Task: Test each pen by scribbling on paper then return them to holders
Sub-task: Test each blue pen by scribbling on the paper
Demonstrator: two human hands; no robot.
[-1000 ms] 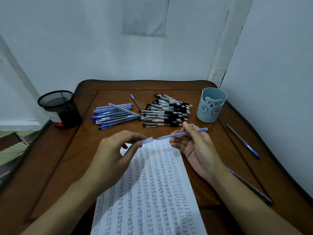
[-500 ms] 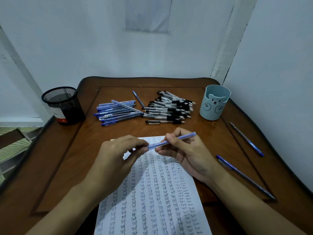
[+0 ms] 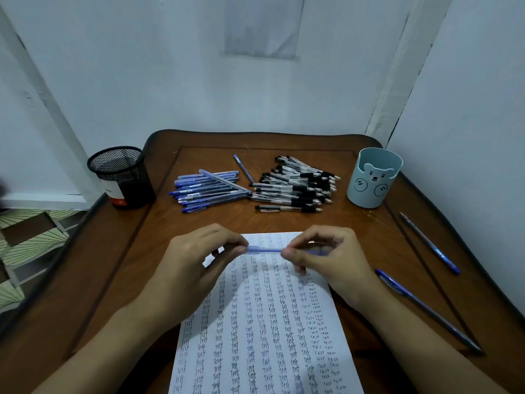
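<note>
A brown wooden tabletop [image 3: 119, 280] set against pale walls is seen from above. A white sheet of paper [image 3: 264, 336], covered in columns of the handwritten word "test", is laid on its near middle. Above the far end of the sheet, the left hand [image 3: 196, 268] and the right hand [image 3: 332, 260] are held close together, both with fingers curled. A black mesh holder [image 3: 122, 177] is stood at the far left of the tabletop, and a light blue bear-faced holder [image 3: 373, 179] at the far right. Between them, a pile of blue pens [image 3: 208, 190] is heaped just beside a pile of black-gripped pens [image 3: 295, 186], with a single blue pen [image 3: 243, 168] lying behind. Two loose blue pens [image 3: 430, 243] [image 3: 426, 308] are left on the right side, well apart from the piles. A blue pen [image 3: 270, 250] is held level over the paper: its barrel is pinched by the right hand, and its pale cap [image 3: 253, 249], at the left end, is pinched by the left hand. Whether the cap is fully seated cannot be told.
</note>
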